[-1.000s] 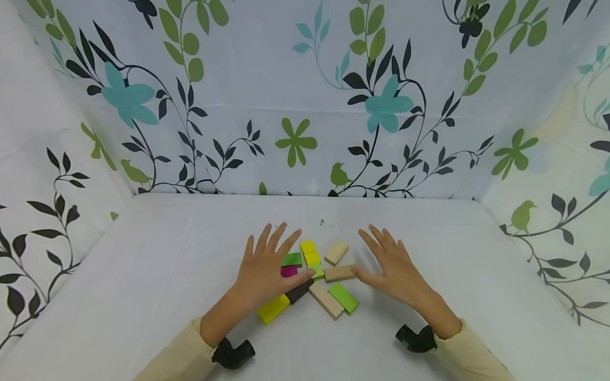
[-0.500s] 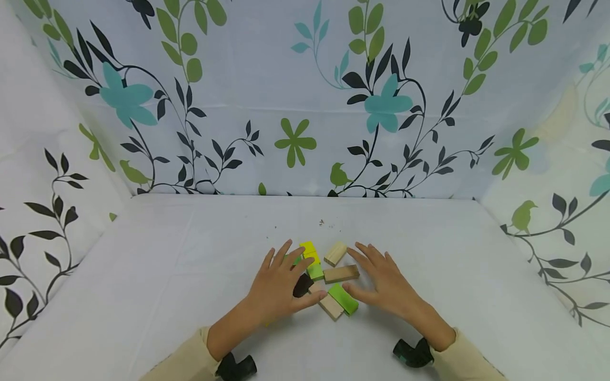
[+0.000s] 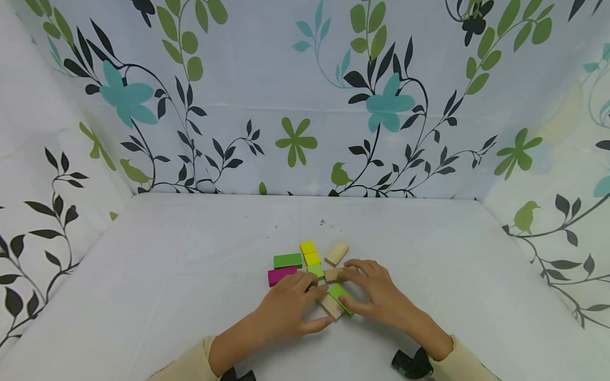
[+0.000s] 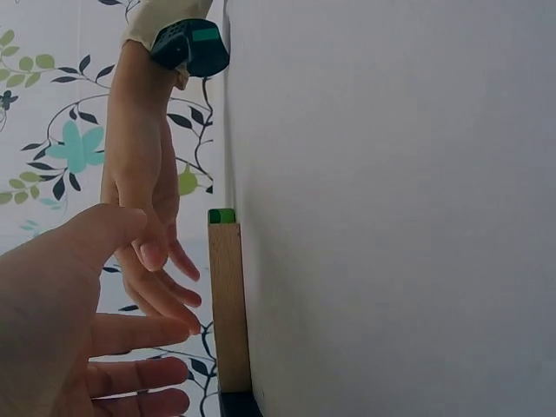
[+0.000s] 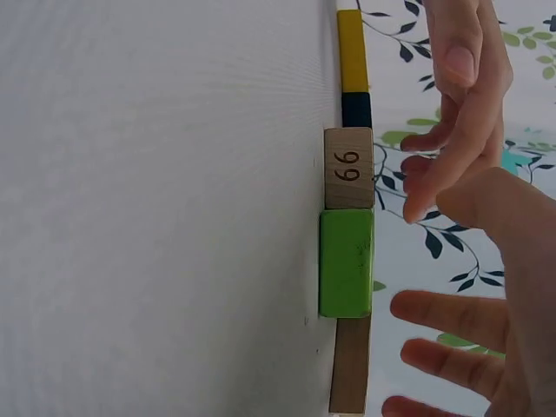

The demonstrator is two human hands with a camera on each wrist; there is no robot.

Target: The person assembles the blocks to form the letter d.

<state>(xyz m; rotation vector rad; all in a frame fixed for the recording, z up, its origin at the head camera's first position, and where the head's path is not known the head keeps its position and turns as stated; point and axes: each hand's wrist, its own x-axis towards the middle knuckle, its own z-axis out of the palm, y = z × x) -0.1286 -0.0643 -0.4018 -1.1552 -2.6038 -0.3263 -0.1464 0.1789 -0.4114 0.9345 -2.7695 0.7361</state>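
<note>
My left hand hovers over the left part of a group of small wooden blocks, fingers spread and holding nothing. My right hand hovers at the group's right side, its thumb over a light green block. Between the hands lies a plain wood block. Plain wood also shows in a block partly under the right fingers. In the right wrist view, a gap separates both hands from the blocks, including a yellow one and a dark one; the left hand mostly hides these two in the head view.
A green block and a magenta block lie at the group's left. Yellow blocks, a lime block and another plain wood block lie behind. White cloth covers the table, with a patterned curtain behind.
Both hands have come down and nearer the person and each other. The left hand shifted right, uncovering the green and magenta blocks and covering the yellow and dark ones. The blocks appear unmoved.
</note>
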